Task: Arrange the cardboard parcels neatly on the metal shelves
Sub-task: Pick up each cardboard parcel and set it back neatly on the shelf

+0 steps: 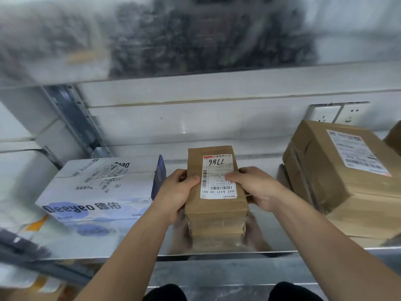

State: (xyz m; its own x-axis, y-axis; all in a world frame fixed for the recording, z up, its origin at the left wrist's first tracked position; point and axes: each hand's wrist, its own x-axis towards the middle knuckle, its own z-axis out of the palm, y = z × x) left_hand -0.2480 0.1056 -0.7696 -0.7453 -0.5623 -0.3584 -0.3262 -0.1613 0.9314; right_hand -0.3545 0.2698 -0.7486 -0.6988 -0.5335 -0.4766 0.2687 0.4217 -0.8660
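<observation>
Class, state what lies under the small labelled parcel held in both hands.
Under the parcel, gripped by the left hand and right hand, lies the shiny metal shelf, mirroring it. The patch directly beneath is covered.

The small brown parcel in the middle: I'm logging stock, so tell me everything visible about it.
The small brown parcel is a cardboard box with a white barcode label handwritten 7786. The left hand and right hand grip its sides over the metal shelf, between a white box and a larger brown box.
</observation>
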